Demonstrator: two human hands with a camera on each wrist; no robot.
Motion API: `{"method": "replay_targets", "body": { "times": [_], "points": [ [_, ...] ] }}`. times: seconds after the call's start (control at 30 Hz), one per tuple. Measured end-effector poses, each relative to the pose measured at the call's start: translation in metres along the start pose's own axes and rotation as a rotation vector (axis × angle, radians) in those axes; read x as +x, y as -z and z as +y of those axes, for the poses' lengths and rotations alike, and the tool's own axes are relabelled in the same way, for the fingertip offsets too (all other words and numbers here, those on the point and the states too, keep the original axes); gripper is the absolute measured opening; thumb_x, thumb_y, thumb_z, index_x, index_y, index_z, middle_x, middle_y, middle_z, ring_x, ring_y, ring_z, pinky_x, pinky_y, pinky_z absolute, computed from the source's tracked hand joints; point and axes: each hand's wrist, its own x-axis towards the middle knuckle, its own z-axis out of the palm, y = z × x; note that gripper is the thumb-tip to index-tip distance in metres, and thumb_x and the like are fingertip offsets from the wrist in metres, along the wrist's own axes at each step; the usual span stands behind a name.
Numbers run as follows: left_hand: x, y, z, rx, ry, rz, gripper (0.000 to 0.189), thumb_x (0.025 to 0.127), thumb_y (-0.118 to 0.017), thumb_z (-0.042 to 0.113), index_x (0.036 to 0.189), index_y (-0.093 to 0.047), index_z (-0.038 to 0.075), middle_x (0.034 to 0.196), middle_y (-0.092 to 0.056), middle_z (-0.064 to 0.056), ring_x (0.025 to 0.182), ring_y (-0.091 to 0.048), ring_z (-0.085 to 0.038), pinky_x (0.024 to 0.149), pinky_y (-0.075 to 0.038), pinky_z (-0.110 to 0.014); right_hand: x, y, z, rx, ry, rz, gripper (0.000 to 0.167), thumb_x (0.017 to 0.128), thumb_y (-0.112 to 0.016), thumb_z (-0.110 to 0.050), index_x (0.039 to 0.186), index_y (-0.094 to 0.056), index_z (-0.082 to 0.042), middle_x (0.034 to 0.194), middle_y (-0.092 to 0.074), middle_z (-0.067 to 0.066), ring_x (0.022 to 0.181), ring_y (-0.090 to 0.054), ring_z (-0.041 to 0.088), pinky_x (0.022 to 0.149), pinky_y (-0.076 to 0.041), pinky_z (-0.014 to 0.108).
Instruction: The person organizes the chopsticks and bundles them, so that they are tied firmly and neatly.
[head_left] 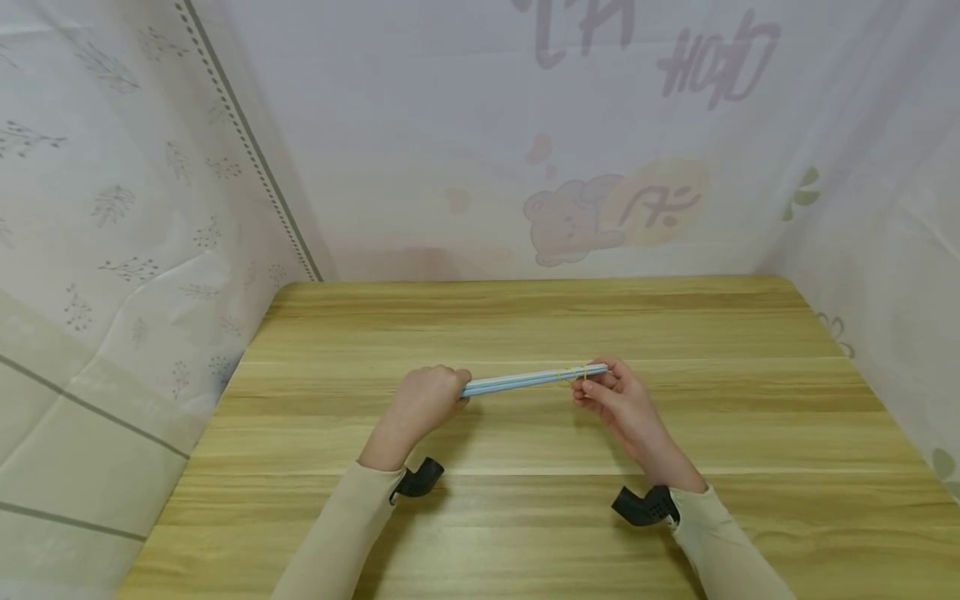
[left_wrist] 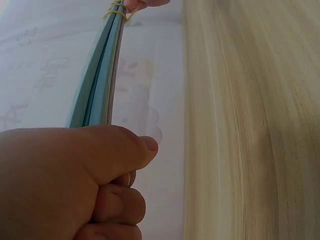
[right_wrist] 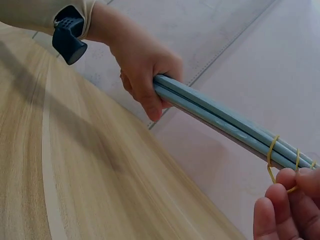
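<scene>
A bundle of slim light-blue and whitish chopsticks is held above the table, tilted slightly up to the right. My left hand grips its left end, thumb and fingers curled round it, as the left wrist view shows of the hand. Near the other end a yellow rubber band winds round the chopsticks in several turns. A loop of it is pulled away from the bundle, and my right hand pinches that loop between thumb and fingertips. The fingers hide part of the band.
Below both hands lies a wood-grain table with rounded far corners. Pale printed cloth hangs behind it and along both sides. A black wrist camera mount sits on the left wrist, and another mount on the right.
</scene>
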Motion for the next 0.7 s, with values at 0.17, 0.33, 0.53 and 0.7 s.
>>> {"method": "replay_targets", "body": {
  "times": [0.17, 0.33, 0.53, 0.7],
  "points": [
    [0.001, -0.001, 0.001, 0.003, -0.010, -0.008, 0.024, 0.082, -0.074, 0.015, 0.070, -0.054, 0.011, 0.057, -0.048, 0.003, 0.050, -0.034, -0.009, 0.045, -0.038, -0.026, 0.000, -0.002, -0.001, 0.013, -0.001, 0.075, 0.021, 0.092, -0.055, 0.004, 0.107, -0.054, -0.011, 0.090, -0.068, 0.000, 0.079, -0.066, 0.010, 0.073, -0.055, 0.023],
    [0.001, 0.000, 0.001, -0.006, -0.013, -0.029, 0.023, 0.084, -0.072, 0.014, 0.070, -0.054, 0.011, 0.058, -0.047, 0.003, 0.050, -0.034, -0.009, 0.045, -0.038, -0.025, -0.001, 0.001, -0.005, -0.019, -0.041, 0.107, 0.014, 0.095, -0.053, -0.001, 0.103, -0.057, -0.012, 0.087, -0.063, -0.002, 0.075, -0.063, 0.008, 0.070, -0.053, 0.020],
    [0.003, 0.003, 0.001, -0.009, -0.012, -0.051, 0.021, 0.084, -0.072, 0.015, 0.071, -0.055, 0.011, 0.058, -0.050, 0.002, 0.050, -0.035, -0.009, 0.046, -0.040, -0.026, -0.001, 0.008, -0.018, -0.509, 0.035, 0.095, 0.031, 0.096, -0.057, -0.013, 0.122, -0.052, 0.003, 0.104, -0.062, 0.005, 0.086, -0.061, 0.008, 0.077, -0.053, 0.023],
    [0.003, 0.005, 0.001, -0.003, -0.022, -0.065, 0.020, 0.084, -0.071, 0.013, 0.071, -0.056, 0.010, 0.057, -0.048, 0.003, 0.050, -0.033, -0.008, 0.045, -0.037, -0.024, 0.001, 0.010, -0.030, -1.072, 0.158, 0.038, 0.028, 0.093, -0.061, -0.015, 0.119, -0.062, -0.002, 0.112, -0.065, 0.010, 0.095, -0.060, 0.017, 0.080, -0.052, 0.033]
  ]
}}
